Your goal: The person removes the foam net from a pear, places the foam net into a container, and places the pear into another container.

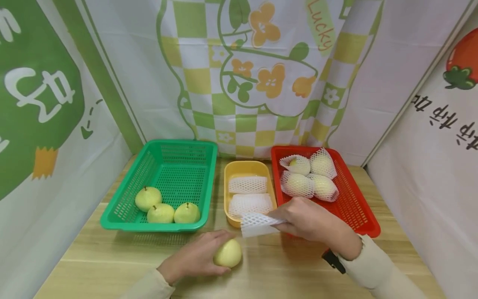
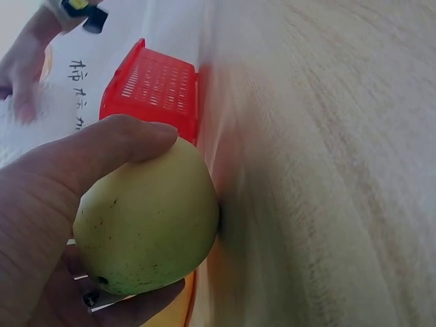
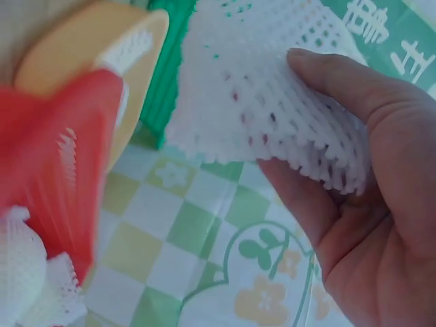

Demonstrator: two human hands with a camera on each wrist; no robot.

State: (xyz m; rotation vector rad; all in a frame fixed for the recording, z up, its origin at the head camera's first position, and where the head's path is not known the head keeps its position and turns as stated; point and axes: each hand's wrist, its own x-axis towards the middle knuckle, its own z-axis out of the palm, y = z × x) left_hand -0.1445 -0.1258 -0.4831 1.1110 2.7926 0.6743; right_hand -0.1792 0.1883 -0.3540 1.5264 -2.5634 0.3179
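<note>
My left hand (image 1: 198, 255) grips a yellow-green pear (image 1: 228, 253) close over the wooden table, in front of the green basket. In the left wrist view the thumb lies across the top of the pear (image 2: 150, 218) and the fingers curl beneath it. My right hand (image 1: 304, 220) pinches a white foam fruit net (image 1: 257, 224) at one end, just right of the pear and above the front of the yellow tray. Seen from the right wrist, the foam net (image 3: 259, 88) hangs flattened between thumb and fingers, its mesh holes showing.
The green basket (image 1: 158, 226) on the left holds three bare pears. Flat foam nets lie in the yellow tray (image 1: 226, 182) at the middle. Several net-wrapped pears sit in the red basket (image 1: 358, 199) on the right. A printed cloth (image 1: 246, 124) hangs behind.
</note>
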